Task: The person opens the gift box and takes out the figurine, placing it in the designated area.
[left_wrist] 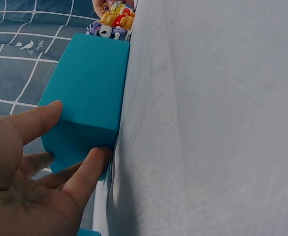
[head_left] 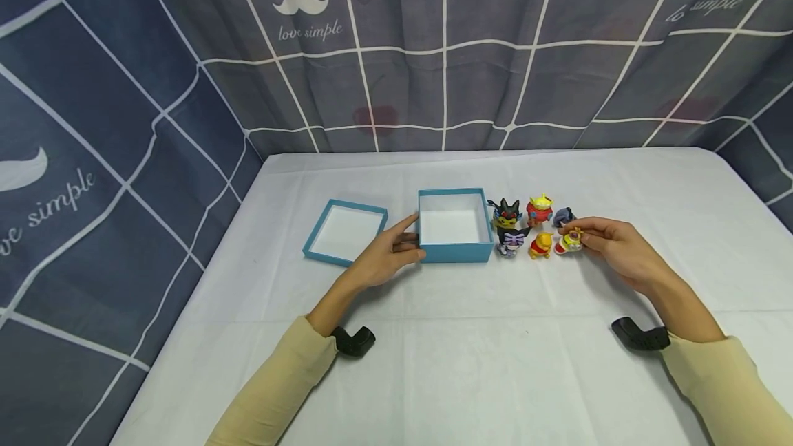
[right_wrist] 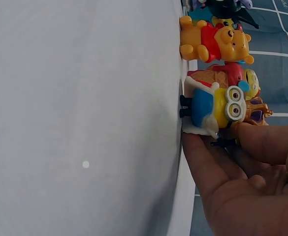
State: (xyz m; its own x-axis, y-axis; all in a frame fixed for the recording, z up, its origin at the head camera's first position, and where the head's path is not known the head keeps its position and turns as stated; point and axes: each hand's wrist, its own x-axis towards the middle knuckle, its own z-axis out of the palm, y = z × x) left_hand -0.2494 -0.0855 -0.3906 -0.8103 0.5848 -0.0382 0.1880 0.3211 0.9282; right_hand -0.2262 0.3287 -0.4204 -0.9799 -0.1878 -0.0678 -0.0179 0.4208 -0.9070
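My left hand is at the left side of an open teal box with a white inside. In the left wrist view its fairly straight fingers touch the box's end near the corners. My right hand pinches a minion figurine with a gold crown and a red, white-trimmed cape, the feet right at the tabletop. Beside it stand a Winnie the Pooh figurine and a grey-blue figurine, partly hidden by the hand.
Left of the box lies its teal-rimmed lid, white inside up. Next to the box's right side are a purple-and-black figurine, a black-eared figurine and a red-and-yellow figurine. A checked curtain hangs behind the white-covered table.
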